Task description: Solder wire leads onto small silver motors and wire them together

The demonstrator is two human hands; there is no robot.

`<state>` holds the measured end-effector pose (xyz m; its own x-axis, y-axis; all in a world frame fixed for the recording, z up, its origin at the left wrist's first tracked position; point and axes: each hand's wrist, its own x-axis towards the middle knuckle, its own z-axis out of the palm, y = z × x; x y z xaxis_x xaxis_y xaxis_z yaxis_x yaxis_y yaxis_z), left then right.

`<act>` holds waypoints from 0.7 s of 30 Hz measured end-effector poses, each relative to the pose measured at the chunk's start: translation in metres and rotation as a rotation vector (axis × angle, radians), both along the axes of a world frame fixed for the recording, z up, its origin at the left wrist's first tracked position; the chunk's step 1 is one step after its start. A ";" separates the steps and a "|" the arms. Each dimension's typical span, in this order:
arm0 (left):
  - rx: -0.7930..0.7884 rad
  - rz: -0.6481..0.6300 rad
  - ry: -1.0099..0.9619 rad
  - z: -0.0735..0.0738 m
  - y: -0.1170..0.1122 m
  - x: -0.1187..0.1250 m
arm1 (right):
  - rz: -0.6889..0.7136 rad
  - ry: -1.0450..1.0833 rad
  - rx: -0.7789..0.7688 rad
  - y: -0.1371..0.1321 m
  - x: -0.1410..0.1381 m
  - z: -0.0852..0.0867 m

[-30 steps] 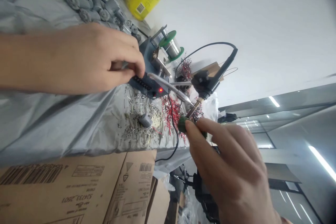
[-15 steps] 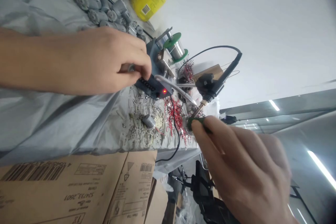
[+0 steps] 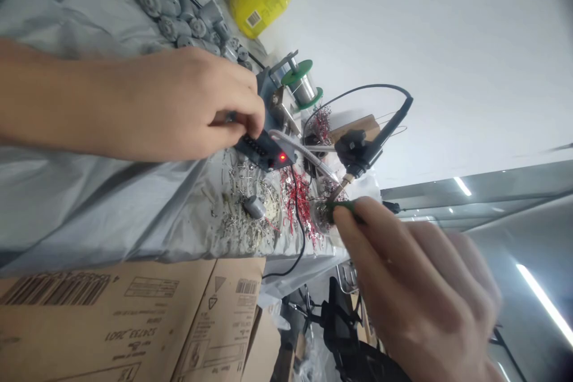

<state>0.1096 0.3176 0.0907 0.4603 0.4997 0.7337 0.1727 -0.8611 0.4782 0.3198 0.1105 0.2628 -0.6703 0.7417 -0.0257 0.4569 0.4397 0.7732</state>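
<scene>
On the grey sheet (image 3: 89, 209) my left hand (image 3: 179, 101) is pinching a small dark piece (image 3: 230, 116) by the soldering station (image 3: 268, 152). My right hand (image 3: 416, 286) holds narrowly a small green part (image 3: 340, 209), just beside the soldering iron (image 3: 313, 161) tip.

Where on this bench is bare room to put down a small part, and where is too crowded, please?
The grey sheet shows widest between the left hand and its forearm and the cardboard box. It is crowded at the silver motors, the soldering station, the solder scraps and the red wires.
</scene>
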 end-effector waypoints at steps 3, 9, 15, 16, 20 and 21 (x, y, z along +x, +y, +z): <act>-0.026 -0.015 0.002 0.001 -0.001 0.001 | 0.014 0.005 -0.006 -0.001 0.002 0.001; -0.067 -0.029 0.015 0.004 -0.003 0.001 | -0.055 0.103 0.002 -0.008 0.018 -0.001; -0.066 -0.045 -0.032 0.002 -0.002 0.002 | -0.093 0.590 0.232 -0.019 0.040 -0.037; -0.072 -0.039 -0.032 0.002 -0.001 0.003 | -0.089 0.638 0.254 -0.020 0.041 -0.045; -0.062 -0.016 0.007 0.001 0.000 0.006 | -0.162 0.778 0.211 -0.028 0.037 -0.061; -0.048 -0.011 0.012 0.000 0.000 0.006 | -0.162 0.827 0.243 -0.028 0.035 -0.061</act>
